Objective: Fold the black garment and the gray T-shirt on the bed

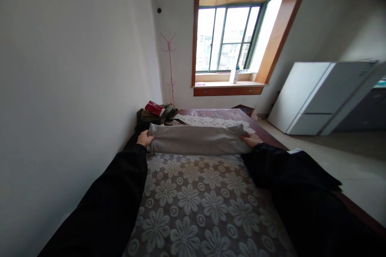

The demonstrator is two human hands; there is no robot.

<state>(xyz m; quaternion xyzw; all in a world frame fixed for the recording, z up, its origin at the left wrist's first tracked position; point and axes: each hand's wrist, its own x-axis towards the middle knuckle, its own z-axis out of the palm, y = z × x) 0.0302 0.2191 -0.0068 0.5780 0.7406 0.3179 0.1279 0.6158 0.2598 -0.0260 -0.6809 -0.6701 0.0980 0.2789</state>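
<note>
A grey-beige piece of cloth (196,139), looking folded into a long strip, is stretched between my two hands. My left hand (146,138) is closed on its left end, and my right hand (252,139) pinches the right end. Below and in front of the cloth spreads a floral-patterned cover (193,204) with raised pale flowers. Whether the cloth rests on the cover or hangs just above it I cannot tell. Black sleeves cover both my arms.
At the far left corner a red item (155,108) lies on a dark bag (141,115). Behind stand a pink coat rack (170,68) and a window with a white bottle (234,75) on its sill. A white refrigerator (313,96) is at right; a wall (75,68) runs along the left.
</note>
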